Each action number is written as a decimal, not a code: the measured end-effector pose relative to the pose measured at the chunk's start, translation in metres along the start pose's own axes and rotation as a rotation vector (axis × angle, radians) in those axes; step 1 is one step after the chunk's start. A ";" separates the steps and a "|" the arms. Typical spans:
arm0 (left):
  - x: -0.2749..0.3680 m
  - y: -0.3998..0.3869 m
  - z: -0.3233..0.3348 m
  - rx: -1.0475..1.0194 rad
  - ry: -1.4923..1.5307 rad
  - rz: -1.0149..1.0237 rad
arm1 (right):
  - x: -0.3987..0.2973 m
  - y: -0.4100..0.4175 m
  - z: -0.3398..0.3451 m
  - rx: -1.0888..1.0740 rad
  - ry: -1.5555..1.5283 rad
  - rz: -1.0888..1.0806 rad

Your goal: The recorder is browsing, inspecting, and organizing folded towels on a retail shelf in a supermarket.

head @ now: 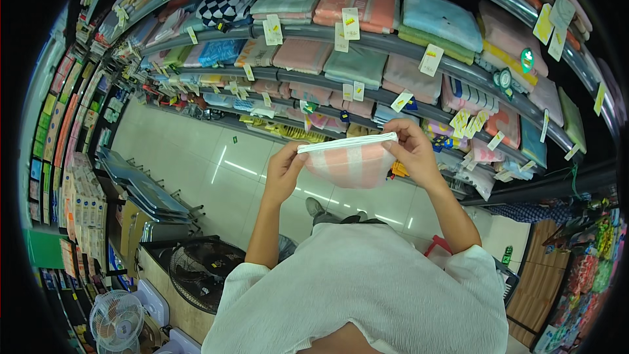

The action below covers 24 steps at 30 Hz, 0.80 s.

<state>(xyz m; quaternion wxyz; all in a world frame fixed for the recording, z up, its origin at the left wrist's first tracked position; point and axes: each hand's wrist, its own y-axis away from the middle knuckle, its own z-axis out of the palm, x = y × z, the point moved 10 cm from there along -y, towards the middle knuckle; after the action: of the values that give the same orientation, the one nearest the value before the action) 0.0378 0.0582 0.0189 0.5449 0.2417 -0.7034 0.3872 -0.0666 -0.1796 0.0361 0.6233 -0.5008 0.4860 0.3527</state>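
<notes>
Between my two hands hangs a folded towel point(350, 164), striped in pale pink and white, with a white folded border along its top edge. My left hand point(286, 167) pinches the left end of that border between thumb and fingers. At the opposite end, my right hand point(412, 153) grips the corner, thumb in front and fingers behind. The cloth sags below the border and is held out in front of the shelves, above the floor. Beyond it, folded towels point(356, 5) in pink, green and blue fill the shelf tiers.
Price tags hang from the shelf edges point(314, 81). On the tiled floor point(236, 177) my shoes show below. To my left stand a black fan point(204, 265), a white fan point(117, 317) and stacked glass-like panels point(147, 182). Packaged goods point(585, 275) line the right side.
</notes>
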 end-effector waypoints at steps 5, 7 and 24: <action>0.039 -0.011 -0.008 -0.060 -0.128 0.061 | -0.065 -0.004 0.013 -0.123 0.208 -0.155; 0.062 -0.039 -0.018 -0.070 0.024 0.169 | -0.090 -0.021 0.009 -0.097 0.181 -0.158; -0.211 0.064 0.044 -0.056 0.890 -0.952 | 0.242 0.068 0.057 0.017 -0.618 0.858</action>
<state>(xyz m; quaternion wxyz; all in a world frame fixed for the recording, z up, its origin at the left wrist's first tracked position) 0.0247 0.0430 -0.2053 0.9021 0.3292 -0.2363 0.1483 -0.0481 -0.1187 -0.2134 0.5412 -0.1245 0.4435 0.7035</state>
